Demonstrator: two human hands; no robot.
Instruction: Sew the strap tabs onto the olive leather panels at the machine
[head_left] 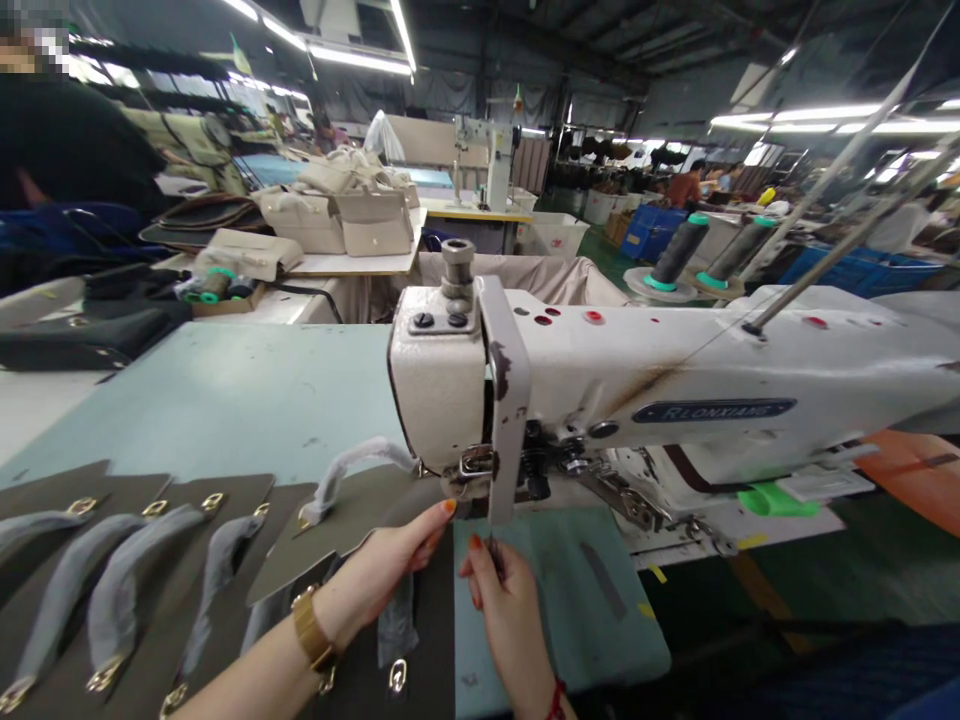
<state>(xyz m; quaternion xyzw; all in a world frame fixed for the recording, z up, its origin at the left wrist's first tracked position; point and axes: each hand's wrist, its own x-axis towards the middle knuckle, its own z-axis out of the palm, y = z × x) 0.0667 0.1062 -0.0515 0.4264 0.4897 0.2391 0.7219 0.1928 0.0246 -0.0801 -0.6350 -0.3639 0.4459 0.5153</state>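
A white sewing machine stands before me, its needle area partly hidden behind a grey metal bracket. Under its head lies the end of a dark olive-grey panel with a plastic-wrapped handle on top. My left hand is closed at the panel's near edge, thumb stretched toward the presser foot, which I cannot see clearly. Just right of it, below the bracket, my right hand pinches something thin and dark, too small to name.
Several similar panels with wrapped handles and gold buckles overlap at the left on the pale green table. Thread cones stand behind the machine. Beige bags are piled on a table beyond. A person is at far left.
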